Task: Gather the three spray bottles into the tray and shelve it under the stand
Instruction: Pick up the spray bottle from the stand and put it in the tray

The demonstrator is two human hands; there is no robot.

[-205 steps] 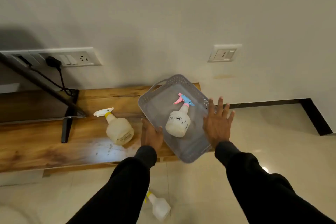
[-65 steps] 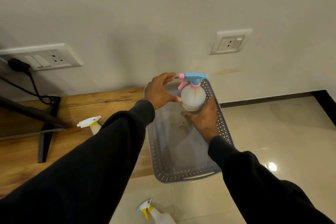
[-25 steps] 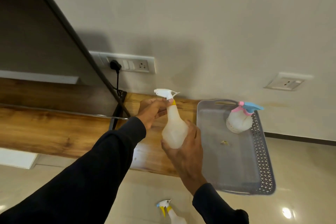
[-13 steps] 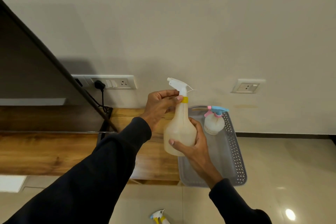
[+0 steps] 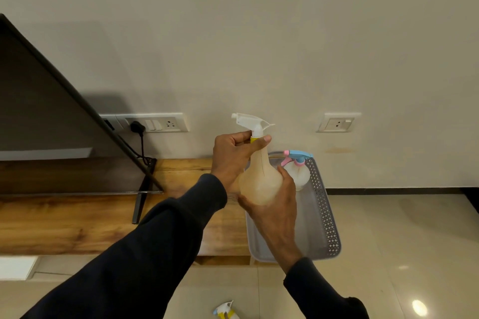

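**One bottle in, one in hand, one on the floor**

Along the cream wall, the long wooden stand (image 5: pixel 77 217) fills the left and centre of the view, with a dark flat screen (image 5: pixel 39 111) leaning over its left part. At the stand's right end sits the grey rectangular plastic tray with perforated sides (image 5: pixel 325 217), its near end overhanging the stand's front edge. Its long axis runs from the wall toward the person.

As I judge it, the task is about a third done. One small white spray bottle with a blue-and-pink trigger head (image 5: pixel 298 173) stands upright in the tray's far corner, its blue nozzle pointing right.

The second, a translucent cream pear-shaped spray bottle with a white trigger head and yellow collar (image 5: pixel 259 179), is held in the air above the tray's near-left part, not yet set down. It stands nearly vertical, leaning slightly left at the top, and its nozzle points left.

The left hand (image 5: pixel 233 155) pinches its neck at the yellow collar. The right hand (image 5: pixel 278 204) cups the bulb from below and behind, fingers wrapped round it.

The third, a white spray bottle with a yellow collar and a bluish trigger (image 5: pixel 225 312), lies on the pale tiled floor (image 5: pixel 388 241) at the bottom edge, mostly cut off.

Left to do: set down the held bottle, fetch the floor one, and shelve the tray under the stand. That lower space is not visible.
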